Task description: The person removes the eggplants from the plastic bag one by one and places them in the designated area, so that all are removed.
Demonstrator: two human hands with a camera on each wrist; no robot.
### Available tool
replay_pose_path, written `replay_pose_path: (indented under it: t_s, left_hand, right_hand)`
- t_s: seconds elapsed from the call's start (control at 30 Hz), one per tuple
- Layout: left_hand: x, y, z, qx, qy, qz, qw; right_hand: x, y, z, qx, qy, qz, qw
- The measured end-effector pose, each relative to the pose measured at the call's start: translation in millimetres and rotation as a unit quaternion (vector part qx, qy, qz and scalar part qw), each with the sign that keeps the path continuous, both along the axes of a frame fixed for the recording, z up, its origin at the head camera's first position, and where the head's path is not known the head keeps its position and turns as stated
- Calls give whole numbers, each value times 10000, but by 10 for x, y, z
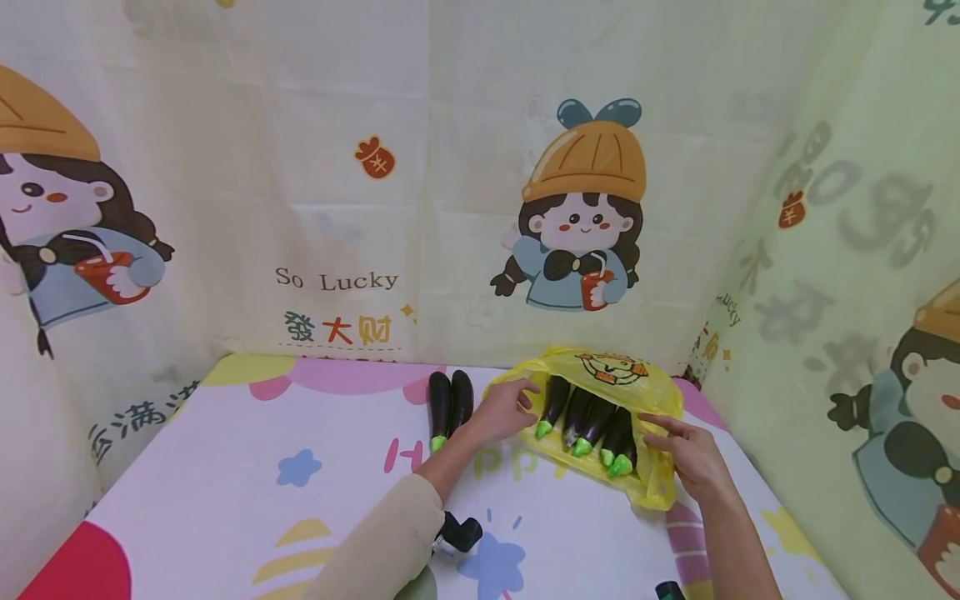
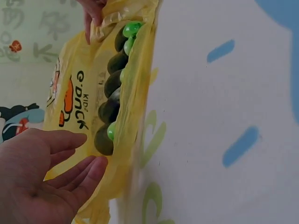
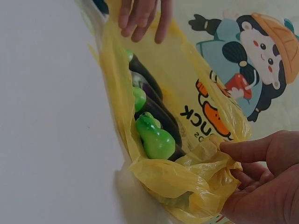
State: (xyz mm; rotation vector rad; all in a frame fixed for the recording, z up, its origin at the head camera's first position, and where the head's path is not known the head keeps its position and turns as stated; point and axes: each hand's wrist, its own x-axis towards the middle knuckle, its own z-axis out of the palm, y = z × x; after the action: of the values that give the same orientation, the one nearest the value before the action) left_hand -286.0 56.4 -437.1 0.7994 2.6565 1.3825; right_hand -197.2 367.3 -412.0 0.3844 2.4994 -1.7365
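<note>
A yellow plastic bag with a printed cartoon duck lies open toward me. Inside it several dark eggplants lie side by side, green stem ends facing the mouth. My right hand pinches the bag's right edge; in the right wrist view, crumpled plastic sits between thumb and fingers of that hand. At the left side of the mouth is my left hand, its fingers loosely bent, gripping nothing in the left wrist view. Two more eggplants lie outside, left of the bag.
The table has a white cover with coloured prints. A small black object is partly hidden by my left sleeve, and another dark object shows at the bottom edge. Printed cloth walls stand behind and at both sides.
</note>
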Motion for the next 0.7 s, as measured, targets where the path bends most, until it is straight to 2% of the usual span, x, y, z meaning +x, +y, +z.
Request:
replay_pose_path:
  t_s: [0.3, 0.53, 0.7]
  left_hand:
    - [-70, 192, -27, -157, -104, 77, 9998]
    - [-105, 293, -4, -450, 24, 161, 9989]
    - [-133, 343, 9, -558, -165, 257, 9980]
  right_hand:
    - [9, -12, 17, 50, 23, -62, 10000]
    - [7, -15, 4, 7, 48, -86, 10000]
    - [14, -16, -6, -6, 54, -95, 9999]
